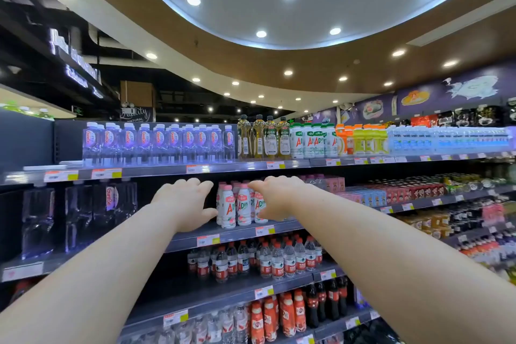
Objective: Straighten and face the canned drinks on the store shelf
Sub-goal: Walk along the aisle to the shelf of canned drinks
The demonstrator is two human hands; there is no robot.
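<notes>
Flanking a small cluster of pink-capped bottles [242, 205] on the second shelf [282, 225], both arms stretched out. Note: the task says cans, but these read as small white plastic bottles with "AD" labels, and I can't pick out any cans in this bay. Left hand [183, 202] is just left of the cluster, fingers spread and pointing into the shelf, holding nothing. Its thumb is at the base of the leftmost bottle, touching or just shy, can't tell. Right hand [275, 198] cups the right flank of the group with its fingers up near the caps. Whether it actually grips the end bottle is hidden by the hand itself, so can't tell. Progress, my read: partway. The bottles stand upright, bunched tight, with the front labels roughly facing out. What's left looks like squaring the front row to the shelf edge and lining up the ones behind. Counts: two hands in play. Three bottles in the front row with readable labels, plus more pink caps behind, too overlapped to count. Two price tags [264, 230] on the rail under the cluster. Four tall amber bottles [264, 138] on the shelf above, untouched.
</notes>
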